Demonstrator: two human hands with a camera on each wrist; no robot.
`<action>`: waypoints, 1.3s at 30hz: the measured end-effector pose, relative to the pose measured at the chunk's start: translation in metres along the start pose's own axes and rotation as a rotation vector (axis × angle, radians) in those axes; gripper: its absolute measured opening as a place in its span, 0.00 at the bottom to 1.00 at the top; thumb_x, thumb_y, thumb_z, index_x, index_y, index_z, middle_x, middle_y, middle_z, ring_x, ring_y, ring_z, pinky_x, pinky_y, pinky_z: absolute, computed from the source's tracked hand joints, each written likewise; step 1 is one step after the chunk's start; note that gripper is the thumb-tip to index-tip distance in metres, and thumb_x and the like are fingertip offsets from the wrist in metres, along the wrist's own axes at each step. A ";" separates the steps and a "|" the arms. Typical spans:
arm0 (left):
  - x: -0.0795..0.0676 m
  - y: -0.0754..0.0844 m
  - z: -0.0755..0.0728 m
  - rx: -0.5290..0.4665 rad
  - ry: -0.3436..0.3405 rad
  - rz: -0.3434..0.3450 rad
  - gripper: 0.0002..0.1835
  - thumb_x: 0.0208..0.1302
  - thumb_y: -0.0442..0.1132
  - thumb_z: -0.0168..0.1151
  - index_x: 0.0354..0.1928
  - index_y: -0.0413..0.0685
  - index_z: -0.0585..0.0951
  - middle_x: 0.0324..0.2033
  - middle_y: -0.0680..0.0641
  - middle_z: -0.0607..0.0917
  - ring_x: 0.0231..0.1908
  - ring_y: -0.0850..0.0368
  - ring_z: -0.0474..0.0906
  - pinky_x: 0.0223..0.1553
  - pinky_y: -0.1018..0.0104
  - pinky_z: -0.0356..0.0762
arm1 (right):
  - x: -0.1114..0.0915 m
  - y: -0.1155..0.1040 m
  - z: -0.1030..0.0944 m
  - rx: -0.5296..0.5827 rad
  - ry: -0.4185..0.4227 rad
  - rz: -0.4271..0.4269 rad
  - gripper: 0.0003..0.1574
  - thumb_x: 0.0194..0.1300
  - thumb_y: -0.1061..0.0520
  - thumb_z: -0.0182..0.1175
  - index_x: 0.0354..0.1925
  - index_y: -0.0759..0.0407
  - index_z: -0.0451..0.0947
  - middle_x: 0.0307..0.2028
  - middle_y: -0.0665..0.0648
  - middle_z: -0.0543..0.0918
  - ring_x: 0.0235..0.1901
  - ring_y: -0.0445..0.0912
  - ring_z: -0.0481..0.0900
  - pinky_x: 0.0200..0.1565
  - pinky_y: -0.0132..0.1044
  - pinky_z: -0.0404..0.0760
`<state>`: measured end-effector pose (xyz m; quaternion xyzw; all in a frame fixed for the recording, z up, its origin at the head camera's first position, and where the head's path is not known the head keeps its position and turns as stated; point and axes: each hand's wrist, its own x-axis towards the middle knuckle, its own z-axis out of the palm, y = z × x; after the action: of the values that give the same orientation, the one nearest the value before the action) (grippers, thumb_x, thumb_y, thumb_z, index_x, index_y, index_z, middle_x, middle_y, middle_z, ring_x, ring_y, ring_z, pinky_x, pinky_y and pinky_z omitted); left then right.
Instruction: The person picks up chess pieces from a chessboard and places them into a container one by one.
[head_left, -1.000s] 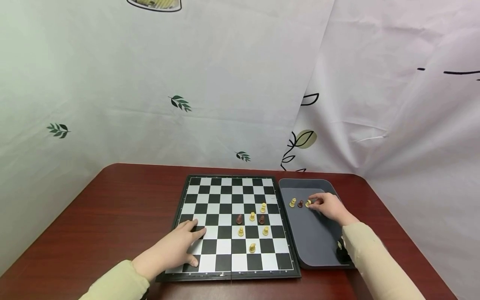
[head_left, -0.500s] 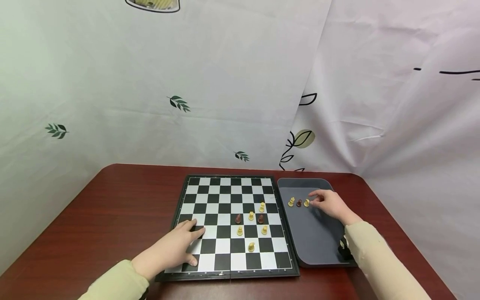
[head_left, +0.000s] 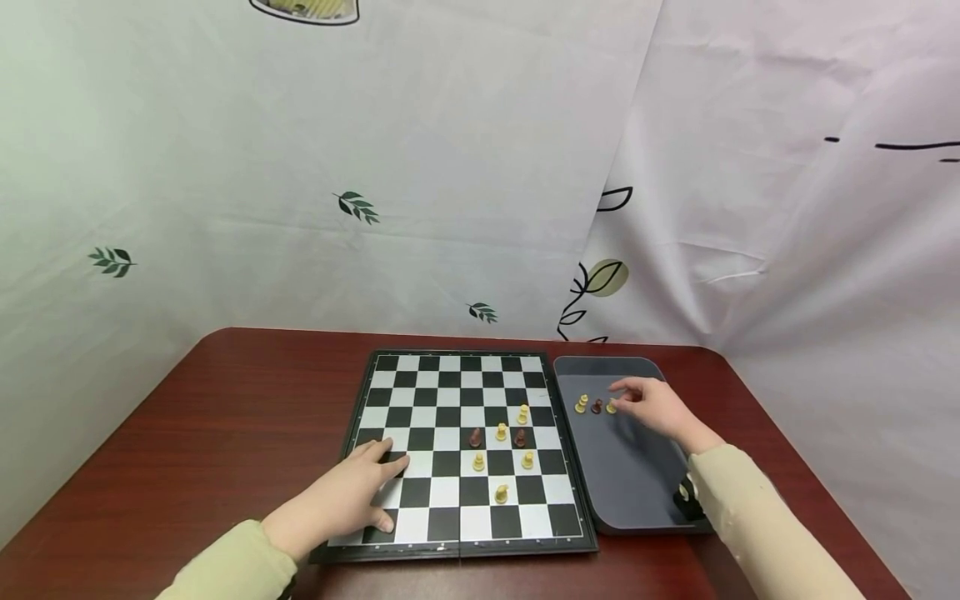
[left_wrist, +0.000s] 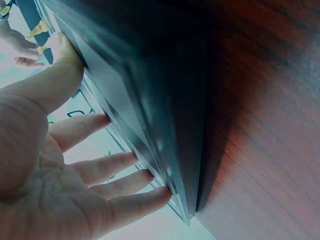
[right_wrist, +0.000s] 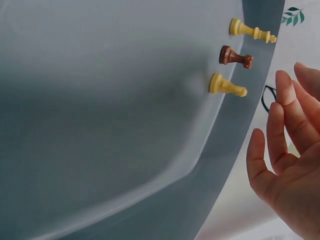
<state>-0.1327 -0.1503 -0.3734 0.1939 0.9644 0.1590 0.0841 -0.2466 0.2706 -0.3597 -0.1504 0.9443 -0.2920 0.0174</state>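
Right of the chessboard (head_left: pixel 441 379), hovering near the tray's (head_left: pixel 622 492) rightmost yellow piece (right_wrist: pixel 225 85) with relaxed, empty right hand (head_left: pixel 651 404) and left hand (head_left: pixel 360 487) spread on the chessboard, perhaps risking a topple by fingertip brush.

This looks like a cloth-screened workspace, its exact kind unclear, with creased leaf-printed white cloth (head_left: pixel 480 167) behind a reddish wood-grain table (head_left: pixel 255 417).
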 end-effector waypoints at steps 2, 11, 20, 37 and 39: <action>0.000 0.000 0.000 -0.001 -0.003 -0.002 0.45 0.33 0.49 0.77 0.59 0.37 0.75 0.61 0.27 0.68 0.62 0.27 0.62 0.59 0.38 0.65 | 0.000 -0.002 -0.001 0.005 0.001 -0.005 0.18 0.63 0.62 0.59 0.50 0.69 0.78 0.29 0.59 0.83 0.30 0.51 0.78 0.31 0.37 0.73; 0.000 0.001 -0.001 -0.009 -0.006 -0.005 0.45 0.33 0.49 0.77 0.59 0.38 0.75 0.61 0.27 0.68 0.62 0.27 0.62 0.59 0.38 0.64 | 0.001 -0.012 0.000 0.008 -0.005 -0.025 0.18 0.62 0.61 0.60 0.49 0.69 0.78 0.27 0.55 0.83 0.27 0.45 0.77 0.28 0.34 0.72; -0.002 0.002 -0.002 -0.002 -0.004 0.003 0.45 0.34 0.48 0.77 0.59 0.37 0.75 0.61 0.26 0.68 0.61 0.27 0.63 0.59 0.39 0.65 | 0.001 -0.024 0.000 0.012 -0.020 -0.062 0.17 0.62 0.61 0.60 0.48 0.68 0.79 0.27 0.56 0.84 0.25 0.41 0.74 0.27 0.33 0.70; -0.001 0.002 -0.002 -0.011 -0.018 -0.004 0.45 0.34 0.48 0.77 0.60 0.37 0.75 0.61 0.27 0.68 0.62 0.28 0.62 0.59 0.39 0.65 | 0.011 -0.042 0.010 0.057 -0.039 -0.070 0.18 0.63 0.60 0.59 0.50 0.67 0.79 0.27 0.58 0.84 0.25 0.45 0.76 0.25 0.35 0.69; -0.001 0.002 -0.002 -0.009 -0.016 -0.002 0.45 0.34 0.48 0.77 0.60 0.37 0.75 0.61 0.27 0.68 0.62 0.28 0.62 0.59 0.39 0.65 | 0.012 -0.044 0.012 0.059 -0.042 -0.077 0.18 0.63 0.60 0.60 0.50 0.67 0.79 0.28 0.58 0.84 0.25 0.43 0.76 0.26 0.35 0.69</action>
<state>-0.1317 -0.1499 -0.3707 0.1940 0.9631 0.1615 0.0929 -0.2448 0.2257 -0.3449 -0.1920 0.9283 -0.3171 0.0304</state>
